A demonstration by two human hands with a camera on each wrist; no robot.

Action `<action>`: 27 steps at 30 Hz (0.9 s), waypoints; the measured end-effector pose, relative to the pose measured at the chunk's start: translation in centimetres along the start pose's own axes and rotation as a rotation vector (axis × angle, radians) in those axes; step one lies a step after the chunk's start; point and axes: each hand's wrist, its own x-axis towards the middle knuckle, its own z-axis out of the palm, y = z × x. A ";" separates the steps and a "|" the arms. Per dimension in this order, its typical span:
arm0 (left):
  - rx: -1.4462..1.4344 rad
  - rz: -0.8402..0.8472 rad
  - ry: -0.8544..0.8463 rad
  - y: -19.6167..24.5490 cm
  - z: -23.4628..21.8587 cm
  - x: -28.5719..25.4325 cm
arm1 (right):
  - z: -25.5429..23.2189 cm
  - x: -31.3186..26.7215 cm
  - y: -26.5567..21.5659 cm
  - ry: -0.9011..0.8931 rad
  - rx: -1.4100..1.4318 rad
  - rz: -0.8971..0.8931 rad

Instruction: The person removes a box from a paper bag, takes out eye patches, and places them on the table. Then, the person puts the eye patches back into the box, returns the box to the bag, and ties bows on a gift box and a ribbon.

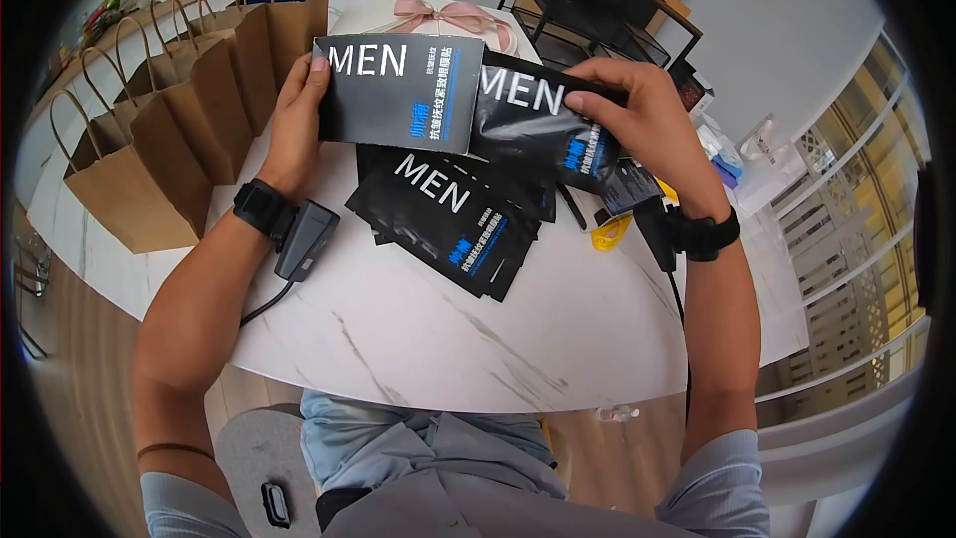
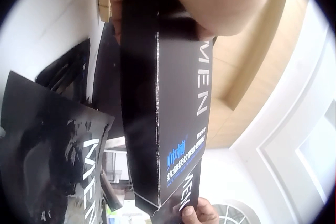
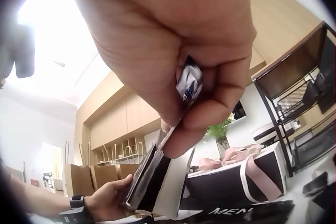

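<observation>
My left hand (image 1: pixel 297 130) grips a dark box (image 1: pixel 383 95) printed "MEN" by its left end, thumb on the front face. Between the thumb and fingers of my right hand (image 1: pixel 642 115) is a black sachet (image 1: pixel 523 120) with the same print. The sachet's left edge meets the right end of the box, which stands open with a pale flap (image 3: pixel 181 182) in the right wrist view. Below both hands, more black sachets (image 1: pixel 438 209) lie in an overlapping pile on the white marbled table (image 1: pixel 398 339).
Several brown paper bags (image 1: pixel 139 174) with handles stand in a row along the left. Behind the box is a black-and-white gift box with a pink ribbon bow (image 3: pixel 231 153). A yellow item (image 1: pixel 609 234) lies by the right wrist. A dark shelf cart (image 1: pixel 597 0) stands beyond the table.
</observation>
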 end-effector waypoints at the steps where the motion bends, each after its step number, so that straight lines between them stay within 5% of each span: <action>1: 0.001 -0.001 -0.002 0.0 0.0 0.0 | 0.1 0.1 -0.1 0.001 0.001 0.002; 5: -0.037 -0.007 -0.032 0.2 0.3 -0.3 | 1.9 1.1 -0.9 0.099 0.138 -0.033; 9: -0.069 0.013 -0.048 -0.5 -0.3 0.2 | 2.7 1.6 -0.8 0.258 0.118 0.137; 10: -0.070 0.017 -0.033 -0.7 -0.7 0.3 | 2.0 1.6 -1.0 0.181 0.304 0.262; 13: 0.025 0.022 -0.002 -0.9 -0.7 0.7 | 2.5 0.8 -0.4 0.076 0.667 0.242; 17: -0.053 -0.018 -0.035 -0.1 0.1 -0.2 | 4.8 1.3 -1.6 0.015 0.753 0.210; 27: -0.074 -0.054 -0.051 0.2 0.4 -0.3 | 8.2 0.9 -2.6 0.211 0.363 0.110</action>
